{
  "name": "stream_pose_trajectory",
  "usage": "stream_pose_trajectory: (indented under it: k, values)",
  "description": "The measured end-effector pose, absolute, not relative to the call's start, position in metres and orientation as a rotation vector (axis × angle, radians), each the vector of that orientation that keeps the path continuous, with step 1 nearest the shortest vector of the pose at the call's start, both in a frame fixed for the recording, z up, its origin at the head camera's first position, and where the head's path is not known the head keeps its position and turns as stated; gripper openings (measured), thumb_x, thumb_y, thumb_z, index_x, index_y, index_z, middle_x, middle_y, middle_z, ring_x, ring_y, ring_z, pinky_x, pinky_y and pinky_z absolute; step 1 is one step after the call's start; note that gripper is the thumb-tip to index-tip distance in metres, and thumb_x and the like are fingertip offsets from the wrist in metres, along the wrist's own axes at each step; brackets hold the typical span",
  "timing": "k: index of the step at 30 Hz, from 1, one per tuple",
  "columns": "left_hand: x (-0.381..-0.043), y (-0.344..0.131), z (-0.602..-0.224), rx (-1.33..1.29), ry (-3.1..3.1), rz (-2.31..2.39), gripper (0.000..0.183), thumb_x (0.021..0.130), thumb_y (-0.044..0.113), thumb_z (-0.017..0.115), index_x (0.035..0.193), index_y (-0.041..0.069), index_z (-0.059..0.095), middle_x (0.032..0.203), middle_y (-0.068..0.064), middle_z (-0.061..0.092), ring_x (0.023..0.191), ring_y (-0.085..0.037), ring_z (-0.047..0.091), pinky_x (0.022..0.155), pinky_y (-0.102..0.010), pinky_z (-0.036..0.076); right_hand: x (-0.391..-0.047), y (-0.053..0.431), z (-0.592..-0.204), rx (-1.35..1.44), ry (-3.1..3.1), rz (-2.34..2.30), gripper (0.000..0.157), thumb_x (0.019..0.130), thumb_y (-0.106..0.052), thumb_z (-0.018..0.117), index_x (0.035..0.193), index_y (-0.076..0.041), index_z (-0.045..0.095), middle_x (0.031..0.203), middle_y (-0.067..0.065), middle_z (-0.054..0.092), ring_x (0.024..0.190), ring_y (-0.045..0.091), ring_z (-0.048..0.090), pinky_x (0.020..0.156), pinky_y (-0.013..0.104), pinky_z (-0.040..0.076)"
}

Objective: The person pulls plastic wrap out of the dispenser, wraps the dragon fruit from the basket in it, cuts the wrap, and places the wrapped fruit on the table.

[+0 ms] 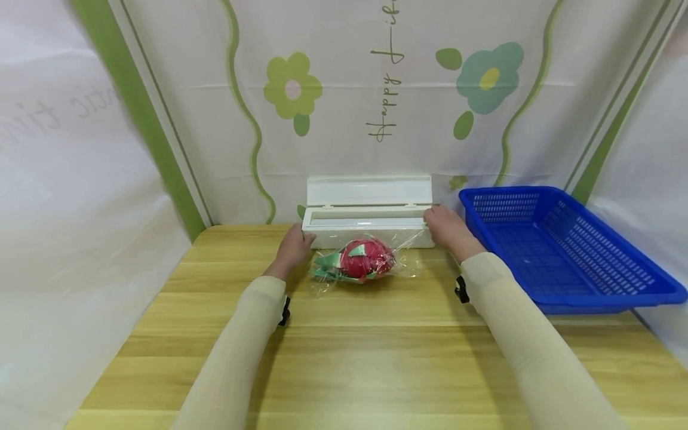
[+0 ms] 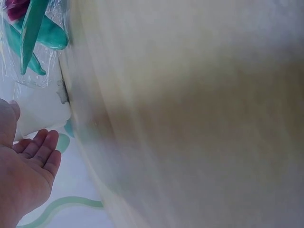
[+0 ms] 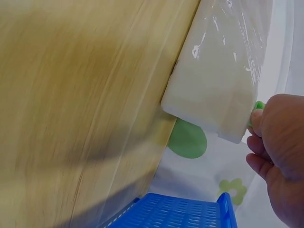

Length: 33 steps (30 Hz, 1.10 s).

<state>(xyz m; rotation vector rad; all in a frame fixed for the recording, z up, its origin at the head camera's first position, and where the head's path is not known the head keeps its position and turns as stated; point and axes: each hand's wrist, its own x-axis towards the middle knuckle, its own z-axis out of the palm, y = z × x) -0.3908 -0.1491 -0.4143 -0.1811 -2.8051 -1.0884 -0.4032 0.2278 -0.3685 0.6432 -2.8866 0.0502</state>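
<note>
A white cling film dispenser box [image 1: 371, 237] stands at the table's back edge, its lid [image 1: 369, 191] raised. My left hand [image 1: 293, 248] holds its left end, thumb on the front; in the left wrist view that hand [image 2: 28, 178] has its fingers at the box end. My right hand [image 1: 450, 230] is at the top right corner. The right wrist view shows this hand [image 3: 289, 147] pinching a small green slider [image 3: 259, 105] on the box edge. In front lies a red dragon fruit [image 1: 368, 258] with green tips, covered by clear film [image 1: 408, 263] stretching up to the box.
A blue perforated plastic basket [image 1: 543, 257] stands on the table right of the box, close to my right forearm. The wooden table [image 1: 355, 358] ends at a flower-printed curtain [image 1: 344, 137] right behind the box. Similar fabric hangs on both sides.
</note>
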Motion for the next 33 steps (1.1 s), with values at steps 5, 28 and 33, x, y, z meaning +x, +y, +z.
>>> stream_pose_trajectory:
  k: [5, 28, 33]
  values:
    - [-0.390, -0.150, -0.414, -0.171, -2.811, -1.085, 0.045, 0.093, 0.030, 0.043, 0.122, -0.003, 0.036, 0.110, -0.016, 0.048, 0.102, -0.028, 0.047, 0.085, -0.042, 0.040, -0.403, 0.234, -0.370, 0.613, -2.897, 0.061, 0.026, 0.073, 0.014, 0.054, 0.096, 0.002, 0.052, 0.095, 0.016, 0.052, 0.089, 0.031, 0.048, 0.078, 0.042, 0.041]
    - [-0.389, -0.157, -0.412, -0.296, -2.818, -1.129, 0.047, 0.092, 0.032, 0.043, 0.129, 0.003, 0.037, 0.121, -0.013, 0.047, 0.110, -0.028, 0.045, 0.091, -0.043, 0.037, -0.404, 0.239, -0.377, 0.565, -2.887, 0.131, 0.030, 0.072, 0.014, 0.056, 0.100, 0.003, 0.051, 0.097, 0.015, 0.051, 0.093, 0.030, 0.045, 0.082, 0.041, 0.039]
    - [-0.391, -0.162, -0.415, -0.332, -2.826, -1.143, 0.046, 0.092, 0.033, 0.043, 0.127, 0.003, 0.039, 0.116, -0.013, 0.050, 0.104, -0.027, 0.048, 0.086, -0.042, 0.041, -0.404, 0.239, -0.377, 0.565, -2.884, 0.137, 0.031, 0.071, 0.015, 0.056, 0.099, 0.003, 0.052, 0.097, 0.015, 0.051, 0.093, 0.030, 0.045, 0.082, 0.041, 0.039]
